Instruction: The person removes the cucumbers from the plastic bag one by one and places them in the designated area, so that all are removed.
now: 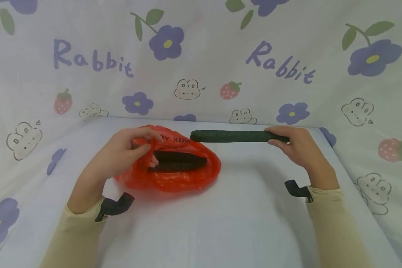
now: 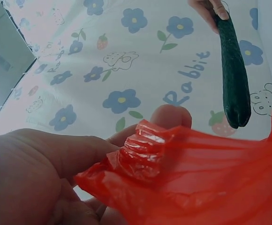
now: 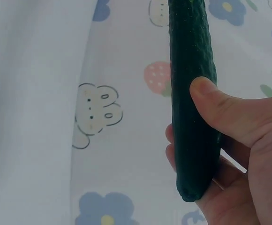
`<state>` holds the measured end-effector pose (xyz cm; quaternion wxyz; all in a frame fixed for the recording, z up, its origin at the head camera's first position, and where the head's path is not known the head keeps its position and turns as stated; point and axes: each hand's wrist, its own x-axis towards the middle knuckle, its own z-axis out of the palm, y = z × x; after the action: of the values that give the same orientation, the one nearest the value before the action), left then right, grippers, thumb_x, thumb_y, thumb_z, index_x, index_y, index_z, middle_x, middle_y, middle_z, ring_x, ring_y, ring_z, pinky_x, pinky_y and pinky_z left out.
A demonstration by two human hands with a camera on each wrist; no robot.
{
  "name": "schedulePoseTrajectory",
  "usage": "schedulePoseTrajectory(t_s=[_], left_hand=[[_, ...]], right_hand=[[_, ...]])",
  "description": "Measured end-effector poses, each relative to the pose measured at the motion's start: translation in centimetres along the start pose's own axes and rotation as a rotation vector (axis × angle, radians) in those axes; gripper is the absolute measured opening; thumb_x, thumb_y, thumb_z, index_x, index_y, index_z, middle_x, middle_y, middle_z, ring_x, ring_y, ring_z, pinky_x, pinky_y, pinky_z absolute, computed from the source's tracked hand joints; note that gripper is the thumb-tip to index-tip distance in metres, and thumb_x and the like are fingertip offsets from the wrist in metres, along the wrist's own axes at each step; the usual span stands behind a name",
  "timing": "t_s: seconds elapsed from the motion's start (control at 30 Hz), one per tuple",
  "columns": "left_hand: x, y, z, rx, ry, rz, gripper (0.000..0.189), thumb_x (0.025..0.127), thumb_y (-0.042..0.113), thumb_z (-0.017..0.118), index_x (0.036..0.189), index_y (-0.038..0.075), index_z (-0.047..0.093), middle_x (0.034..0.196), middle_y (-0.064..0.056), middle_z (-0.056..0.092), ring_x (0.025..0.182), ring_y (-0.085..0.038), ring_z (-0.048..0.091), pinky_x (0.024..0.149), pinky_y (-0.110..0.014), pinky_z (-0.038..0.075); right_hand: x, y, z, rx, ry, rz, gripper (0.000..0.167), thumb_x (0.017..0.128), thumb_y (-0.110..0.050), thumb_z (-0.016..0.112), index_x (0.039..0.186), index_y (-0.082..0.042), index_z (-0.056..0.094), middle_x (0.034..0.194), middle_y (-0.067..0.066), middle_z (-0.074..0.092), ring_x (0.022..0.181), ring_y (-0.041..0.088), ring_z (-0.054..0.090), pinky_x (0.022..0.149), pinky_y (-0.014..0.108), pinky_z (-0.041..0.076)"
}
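Note:
A red plastic bag (image 1: 181, 182) lies on the white table with its mouth spread, and dark green cucumbers (image 1: 181, 162) show inside it. My left hand (image 1: 125, 150) pinches the bag's edge at its left side; in the left wrist view the thumb and fingers hold the crumpled red film (image 2: 145, 154). Held level above the table, another cucumber (image 1: 227, 136) has its left end near the bag's back right rim. My right hand (image 1: 291, 143) grips that cucumber by its right end, thumb on one side and fingers on the other, as the right wrist view shows.
The white tabletop (image 1: 201, 230) stretches in front of the bag and to its right. Behind it hangs a white cloth (image 1: 207, 59) printed with flowers, rabbits and strawberries. Each wrist wears a black strap (image 1: 115, 206) over a beige sleeve.

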<state>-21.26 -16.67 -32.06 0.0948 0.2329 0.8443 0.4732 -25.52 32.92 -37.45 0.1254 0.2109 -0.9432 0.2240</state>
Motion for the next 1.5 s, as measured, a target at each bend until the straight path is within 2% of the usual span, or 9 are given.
schedulePoseTrajectory(t_s=[0.3,0.7,0.93,1.2,1.37,1.5], left_hand=[[0.0,-0.1,0.0,0.013,-0.002,0.005,0.032,0.107,-0.005,0.051,0.127,0.008,0.072,0.086,-0.008,0.076,0.082,-0.023,0.078,0.089,-0.032,0.062],[0.0,-0.3,0.1,-0.002,-0.004,0.006,0.031,0.107,-0.005,0.051,0.127,0.009,0.072,0.087,-0.009,0.075,0.082,-0.024,0.078,0.088,-0.032,0.063],[0.1,-0.2,0.2,-0.008,-0.010,0.009,0.030,0.107,-0.005,0.052,0.127,0.008,0.071,0.085,-0.009,0.075,0.082,-0.024,0.078,0.088,-0.033,0.063],[0.0,-0.4,0.1,-0.013,-0.006,0.010,0.031,0.107,-0.005,0.051,0.126,0.008,0.071,0.086,-0.009,0.075,0.082,-0.024,0.078,0.087,-0.032,0.063],[0.1,-0.6,0.1,-0.026,-0.011,0.022,0.031,0.107,-0.005,0.052,0.126,0.008,0.072,0.087,-0.009,0.075,0.082,-0.024,0.078,0.088,-0.033,0.063],[0.1,-0.7,0.0,-0.032,-0.006,0.025,0.031,0.107,-0.005,0.052,0.125,0.009,0.072,0.094,-0.011,0.074,0.082,-0.025,0.078,0.087,-0.034,0.064]], right_hand=[[-0.5,1.6,0.3,-0.013,-0.028,0.043,0.037,0.099,-0.010,0.081,0.135,-0.006,0.076,0.128,0.020,0.075,0.108,0.037,0.069,0.094,0.060,0.055],[-1.0,4.6,0.1,-0.029,-0.047,0.103,0.037,0.099,-0.010,0.080,0.135,-0.004,0.075,0.128,0.024,0.073,0.110,0.041,0.068,0.097,0.064,0.054],[-1.2,6.1,0.3,-0.028,-0.094,0.146,0.038,0.100,-0.010,0.079,0.137,-0.002,0.073,0.135,0.028,0.069,0.121,0.048,0.066,0.103,0.068,0.050],[-1.0,7.8,1.0,-0.040,-0.109,0.129,0.037,0.099,-0.011,0.081,0.135,-0.003,0.075,0.130,0.028,0.072,0.118,0.047,0.068,0.101,0.066,0.051],[-1.0,8.7,1.7,-0.035,-0.137,0.141,0.036,0.099,-0.011,0.081,0.134,-0.003,0.075,0.130,0.028,0.071,0.122,0.049,0.066,0.104,0.067,0.050],[-0.8,9.1,2.3,-0.026,-0.163,0.149,0.037,0.099,-0.009,0.080,0.135,-0.002,0.074,0.132,0.029,0.070,0.125,0.051,0.065,0.106,0.067,0.049]])
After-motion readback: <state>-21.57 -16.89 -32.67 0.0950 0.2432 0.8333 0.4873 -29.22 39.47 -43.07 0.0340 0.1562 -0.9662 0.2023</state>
